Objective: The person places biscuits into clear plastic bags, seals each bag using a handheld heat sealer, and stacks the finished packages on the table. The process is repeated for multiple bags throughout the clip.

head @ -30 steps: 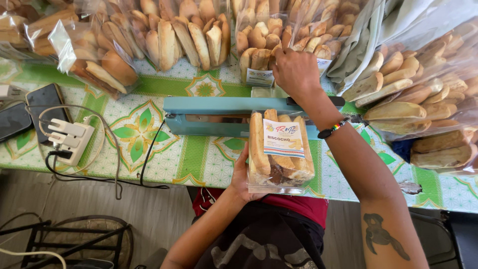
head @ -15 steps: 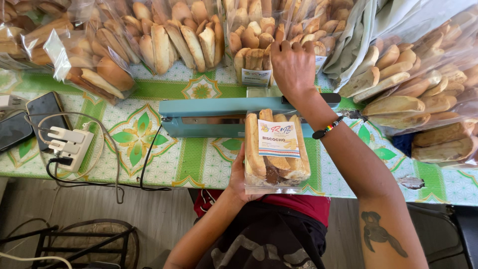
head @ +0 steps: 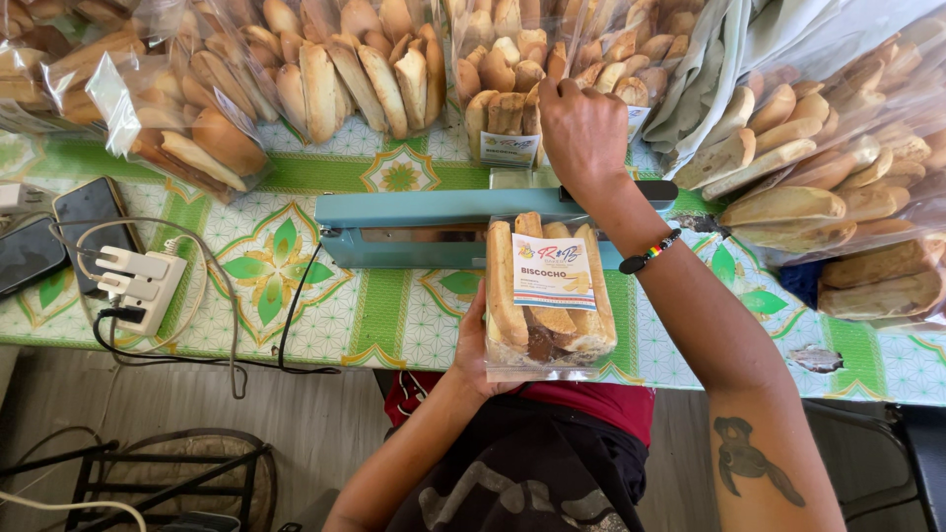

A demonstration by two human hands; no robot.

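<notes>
**Bag Position at the Sealer**

The left hand (head: 473, 345) grips the bag of bread (head: 549, 296) from beneath, at the table's (head: 394, 315) near edge. The bag's far end lies under the sealer (head: 443, 222). Beyond, the right hand (head: 581, 133) presses clenched on the sealer arm.

Hands: two, a left hand (head: 480, 347) under the bag and a right hand (head: 581, 133) on the sealer arm
Bag of bread slices in hand: one (head: 549, 293), clear, with one printed label (head: 553, 273)
Teal heat sealer: one (head: 434, 227)
Filled bread bags along the back of the bench: at least five, exact number cannot be told
Phones: two, (head: 91, 210) and (head: 28, 254)
White power strip: one (head: 143, 287)
Beaded wristband: one (head: 650, 252)
Forearm tattoo: one (head: 757, 460)
Patterned bench: one (head: 384, 310)
</notes>
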